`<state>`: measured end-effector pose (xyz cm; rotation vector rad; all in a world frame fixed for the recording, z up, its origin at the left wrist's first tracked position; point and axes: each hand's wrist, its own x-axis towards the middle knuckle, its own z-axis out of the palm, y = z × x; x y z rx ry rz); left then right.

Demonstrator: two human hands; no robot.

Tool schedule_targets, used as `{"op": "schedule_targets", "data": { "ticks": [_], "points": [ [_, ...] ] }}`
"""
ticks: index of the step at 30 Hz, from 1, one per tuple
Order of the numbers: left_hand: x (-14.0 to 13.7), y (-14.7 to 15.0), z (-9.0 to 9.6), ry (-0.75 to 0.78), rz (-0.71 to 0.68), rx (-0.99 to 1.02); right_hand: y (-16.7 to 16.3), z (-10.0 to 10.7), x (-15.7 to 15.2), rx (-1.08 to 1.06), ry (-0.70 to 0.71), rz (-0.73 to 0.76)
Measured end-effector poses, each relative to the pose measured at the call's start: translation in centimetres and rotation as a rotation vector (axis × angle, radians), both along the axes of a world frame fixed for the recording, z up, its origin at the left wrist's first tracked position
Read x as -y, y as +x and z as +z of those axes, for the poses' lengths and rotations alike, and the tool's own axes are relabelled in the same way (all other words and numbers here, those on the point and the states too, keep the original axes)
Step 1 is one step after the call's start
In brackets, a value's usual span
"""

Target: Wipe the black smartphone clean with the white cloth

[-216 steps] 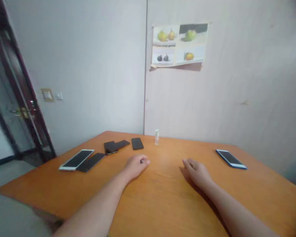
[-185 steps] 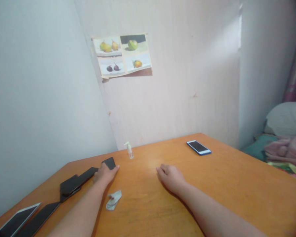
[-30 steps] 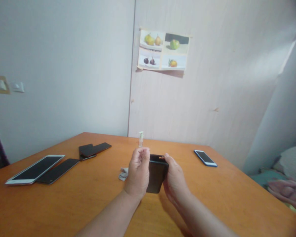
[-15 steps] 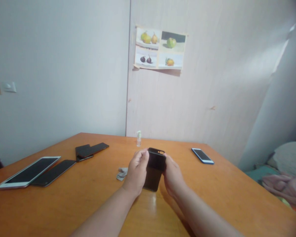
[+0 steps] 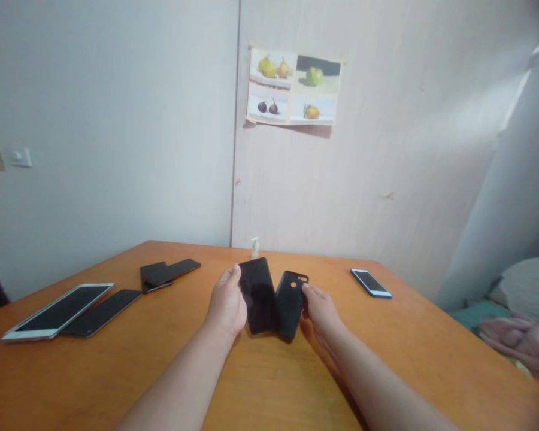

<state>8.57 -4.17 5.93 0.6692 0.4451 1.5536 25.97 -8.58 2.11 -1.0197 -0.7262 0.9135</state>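
My left hand (image 5: 227,302) grips a black smartphone (image 5: 259,294) by its left side, its dark glossy face toward me. In my right hand (image 5: 320,308) is a black phone case (image 5: 291,305), pinched at its right edge. The case shows its hollow inside, with a round hole and a camera cutout near the top. Phone and case are tilted apart at the top and come together near their lower ends, the phone's lower right corner by the case's left edge. Both are held just above the wooden table (image 5: 269,389).
On the left lie a white tablet (image 5: 58,314), a black phone (image 5: 103,312) and a stack of dark phones or cases (image 5: 170,273). Behind the held phone stands a small pump bottle (image 5: 254,246). A blue-edged phone (image 5: 371,283) lies at the right.
The phone has come out of the case. My left hand has moved left with the phone, while my right keeps the case. The grey cloth is now hidden from view.
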Motion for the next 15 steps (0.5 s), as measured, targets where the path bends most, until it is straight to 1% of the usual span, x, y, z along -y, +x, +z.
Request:
{"op": "schedule_targets", "data": {
  "ticks": [3,5,8,10,12,15],
  "points": [
    [-0.7,-0.6,-0.1,-0.056,0.044,-0.001,0.5,-1.0,-0.7,-0.026,-0.021,0.048],
    [-1.1,-0.7,-0.2,-0.097,0.04,0.014,0.3,-1.2,-0.8,-0.044,-0.017,0.098],
    [-1.2,-0.6,-0.1,-0.139,0.021,0.052,-0.5,-1.0,-0.5,-0.107,0.027,0.223],
    [-1.1,-0.5,0.1,-0.156,0.027,0.056,-0.9,-0.6,-0.3,-0.118,0.054,0.252],
    [-0.9,-0.4,0.2,-0.174,0.019,0.05,-0.9,-0.3,-0.2,-0.064,0.04,0.166],
    [-0.4,-0.1,0.1,-0.199,-0.025,0.058,-0.5,0.1,-0.3,0.094,-0.04,-0.047]
  ]
}}
